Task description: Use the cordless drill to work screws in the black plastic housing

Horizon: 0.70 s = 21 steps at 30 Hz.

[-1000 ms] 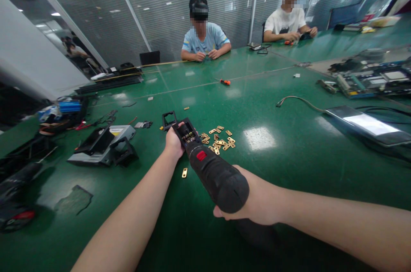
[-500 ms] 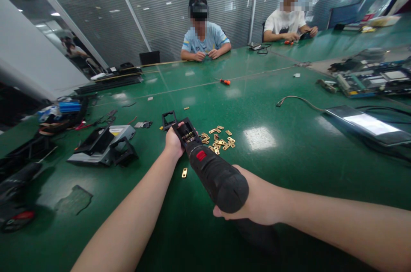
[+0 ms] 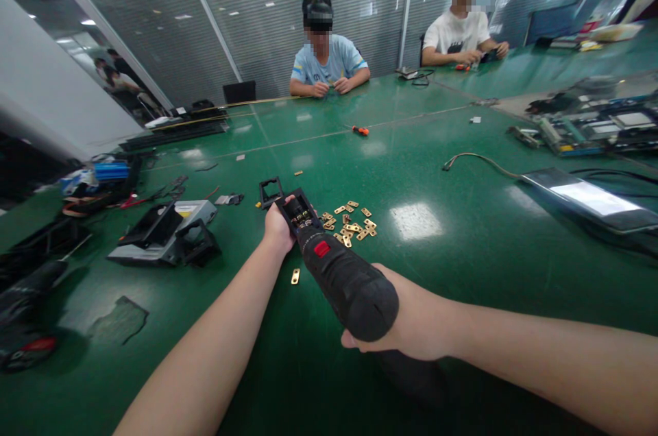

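Observation:
My right hand [image 3: 391, 312] is wrapped round the handle of a black cordless drill [image 3: 349, 278] with a red switch on top. The drill points forward and left, its front end over a black plastic housing [image 3: 305, 200] with brass-coloured metal parts inside. My left hand [image 3: 279, 230] grips that housing from its left side. The drill body hides the tip, so contact with the housing cannot be made out. Small brass plates [image 3: 354, 227] with holes lie heaped to the right of the housing. One single brass plate [image 3: 295, 276] lies nearer me, and a black frame [image 3: 270, 192] lies just beyond my left hand.
On the left lie a grey plastic casing [image 3: 164, 234], a second drill [image 3: 31, 316] and a flat broken piece [image 3: 120, 321]. An orange screwdriver [image 3: 360, 130] lies farther back. To the right are a lit phone-like device [image 3: 591, 199] and circuit boards [image 3: 601, 124]. Two people sit opposite.
Both my hands, the drill and the housing stay in practically the same place. Across the table, the person in white has shifted slightly.

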Each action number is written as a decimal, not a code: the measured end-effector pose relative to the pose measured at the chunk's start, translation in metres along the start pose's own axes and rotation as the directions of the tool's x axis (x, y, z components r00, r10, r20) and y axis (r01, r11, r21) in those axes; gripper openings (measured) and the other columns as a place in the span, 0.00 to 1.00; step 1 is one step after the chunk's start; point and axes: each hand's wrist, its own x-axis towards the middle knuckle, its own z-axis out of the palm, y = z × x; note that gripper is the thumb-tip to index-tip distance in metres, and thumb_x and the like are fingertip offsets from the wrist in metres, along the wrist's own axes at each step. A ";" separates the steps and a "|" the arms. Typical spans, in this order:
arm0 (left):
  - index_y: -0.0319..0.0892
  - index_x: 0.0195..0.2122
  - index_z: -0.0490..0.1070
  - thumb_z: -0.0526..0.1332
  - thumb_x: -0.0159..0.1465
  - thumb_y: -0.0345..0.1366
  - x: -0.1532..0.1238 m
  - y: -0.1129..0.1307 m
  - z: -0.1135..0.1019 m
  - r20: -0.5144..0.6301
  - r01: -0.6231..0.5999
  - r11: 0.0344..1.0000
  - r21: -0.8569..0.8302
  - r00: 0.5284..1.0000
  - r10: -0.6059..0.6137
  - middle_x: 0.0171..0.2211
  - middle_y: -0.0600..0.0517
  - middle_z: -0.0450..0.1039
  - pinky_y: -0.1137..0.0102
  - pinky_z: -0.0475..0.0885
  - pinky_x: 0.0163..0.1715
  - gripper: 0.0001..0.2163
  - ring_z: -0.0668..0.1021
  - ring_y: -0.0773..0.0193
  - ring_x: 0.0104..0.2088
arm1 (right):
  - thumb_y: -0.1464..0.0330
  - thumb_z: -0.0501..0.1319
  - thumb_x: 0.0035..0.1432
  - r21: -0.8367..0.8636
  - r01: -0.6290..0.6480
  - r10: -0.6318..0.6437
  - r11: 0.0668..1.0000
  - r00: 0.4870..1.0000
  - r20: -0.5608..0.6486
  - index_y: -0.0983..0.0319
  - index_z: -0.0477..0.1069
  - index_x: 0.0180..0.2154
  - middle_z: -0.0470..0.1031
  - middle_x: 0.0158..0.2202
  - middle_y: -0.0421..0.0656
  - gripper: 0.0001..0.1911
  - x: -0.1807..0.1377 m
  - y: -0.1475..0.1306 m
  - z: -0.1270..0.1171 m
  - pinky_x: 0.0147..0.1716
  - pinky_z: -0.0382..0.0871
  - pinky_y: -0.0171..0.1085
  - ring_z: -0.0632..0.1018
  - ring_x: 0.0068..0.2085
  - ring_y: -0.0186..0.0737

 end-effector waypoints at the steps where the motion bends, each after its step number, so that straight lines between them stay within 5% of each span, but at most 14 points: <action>1: 0.37 0.34 0.76 0.56 0.63 0.37 0.000 0.000 0.000 0.003 -0.002 1.000 0.007 1.000 0.002 0.23 0.46 0.76 0.59 0.80 0.29 0.10 0.81 0.53 0.26 | 0.75 0.72 0.45 0.001 0.010 -0.010 1.000 1.000 0.000 0.60 0.68 0.29 0.73 0.25 0.33 0.13 0.000 0.001 0.000 0.31 0.70 0.34 0.72 0.27 0.32; 21: 0.37 0.38 0.76 0.57 0.61 0.36 0.005 -0.003 -0.004 0.000 -0.025 1.000 -0.012 1.000 0.025 0.24 0.46 0.77 0.59 0.79 0.30 0.11 0.82 0.52 0.26 | 0.79 0.71 0.46 -0.009 -0.041 0.041 0.999 0.999 0.018 0.62 0.69 0.29 0.73 0.26 0.35 0.13 -0.002 -0.003 0.000 0.27 0.68 0.31 0.74 0.28 0.32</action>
